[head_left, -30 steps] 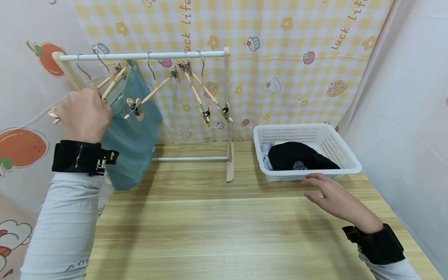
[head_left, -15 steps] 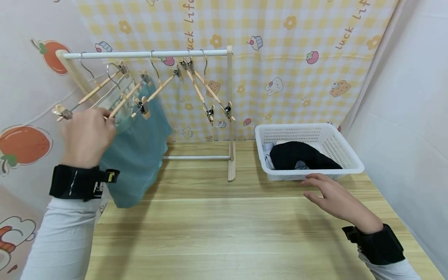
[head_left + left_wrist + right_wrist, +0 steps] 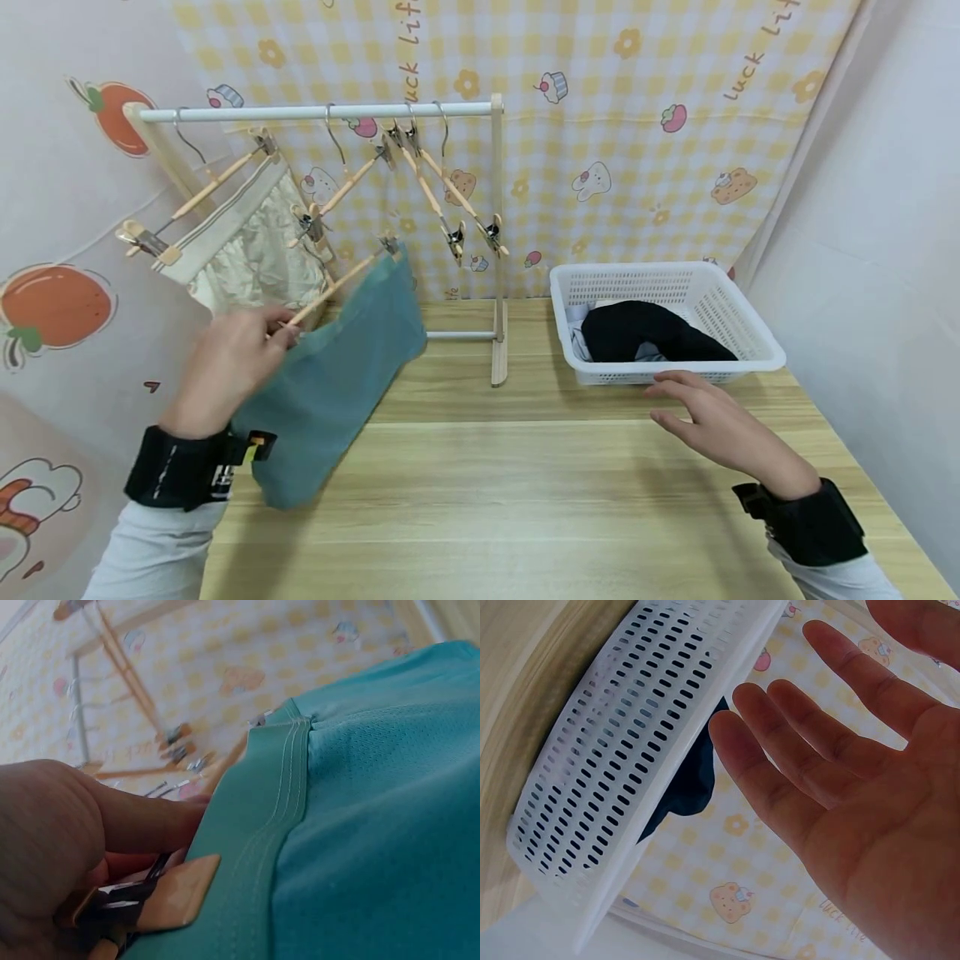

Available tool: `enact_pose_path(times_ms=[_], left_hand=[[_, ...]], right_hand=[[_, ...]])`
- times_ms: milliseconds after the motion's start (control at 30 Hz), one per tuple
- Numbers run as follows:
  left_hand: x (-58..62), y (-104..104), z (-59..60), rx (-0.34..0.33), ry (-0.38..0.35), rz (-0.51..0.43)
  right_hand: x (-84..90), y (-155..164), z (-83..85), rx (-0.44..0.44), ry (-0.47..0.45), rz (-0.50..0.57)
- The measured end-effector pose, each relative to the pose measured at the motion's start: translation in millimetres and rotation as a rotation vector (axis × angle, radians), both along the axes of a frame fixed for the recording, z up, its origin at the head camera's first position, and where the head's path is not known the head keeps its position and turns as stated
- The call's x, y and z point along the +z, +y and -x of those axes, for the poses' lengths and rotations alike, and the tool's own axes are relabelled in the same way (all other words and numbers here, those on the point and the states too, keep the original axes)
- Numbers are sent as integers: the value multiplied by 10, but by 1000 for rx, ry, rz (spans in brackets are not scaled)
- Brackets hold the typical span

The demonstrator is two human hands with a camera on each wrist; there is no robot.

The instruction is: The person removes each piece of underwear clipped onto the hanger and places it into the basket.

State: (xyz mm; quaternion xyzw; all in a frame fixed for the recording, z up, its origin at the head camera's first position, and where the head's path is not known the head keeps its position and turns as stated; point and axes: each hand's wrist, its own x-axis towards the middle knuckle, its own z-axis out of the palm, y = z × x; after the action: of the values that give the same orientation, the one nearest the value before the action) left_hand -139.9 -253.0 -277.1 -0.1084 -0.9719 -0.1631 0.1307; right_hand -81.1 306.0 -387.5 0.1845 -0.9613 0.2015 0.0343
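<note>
My left hand [image 3: 232, 358] grips the end of a wooden clip hanger [image 3: 337, 287] that carries a teal garment [image 3: 337, 375]; hanger and cloth are off the rail, above the table's left side. In the left wrist view my fingers [image 3: 112, 825] pinch the hanger's wooden clip [image 3: 169, 896] at the teal garment's [image 3: 360, 847] waistband. My right hand [image 3: 708, 421] hovers flat, fingers spread, just in front of the white basket [image 3: 750, 354]. The right wrist view shows that open palm [image 3: 870, 787] beside the basket wall [image 3: 645, 750].
A small wooden rack with a white rail [image 3: 315, 111] stands at the back left, holding several empty clip hangers [image 3: 450, 208] and a cream garment [image 3: 255, 250]. The basket holds a black cloth [image 3: 645, 333] over something white. A wooden table [image 3: 540, 500] spreads below.
My left hand has lifted the hanger with the teal garment off the rail and brought it down and toward me, uncovering the cream garment. My right hand has stayed still.
</note>
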Motion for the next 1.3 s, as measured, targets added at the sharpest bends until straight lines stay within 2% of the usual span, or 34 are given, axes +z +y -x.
enact_pose_path(times_ms=[267, 567, 733, 933, 1067, 1200, 1300], left_hand=[[-257, 214, -4, -130, -107, -44], [-531, 418, -2, -352, -76, 9], [-644, 580, -29, -437, -75, -3], [-727, 784, -93, -525, -29, -1], [-751, 914, -143, -592, -11, -24], [-753, 1028, -196, -649, 9, -60], [-748, 1103, -241, -679, 11, -91]], right_hand=[[4, -1, -7, -2, -2, 2], [12, 6, -17, 3, 8, 3], [27, -3, -21, 9, 31, 16], [59, -36, -27, 20, 79, 65], [91, -92, -38, 65, 132, 108], [123, -166, -58, 116, 135, 166], [147, -204, -88, 113, 126, 207]])
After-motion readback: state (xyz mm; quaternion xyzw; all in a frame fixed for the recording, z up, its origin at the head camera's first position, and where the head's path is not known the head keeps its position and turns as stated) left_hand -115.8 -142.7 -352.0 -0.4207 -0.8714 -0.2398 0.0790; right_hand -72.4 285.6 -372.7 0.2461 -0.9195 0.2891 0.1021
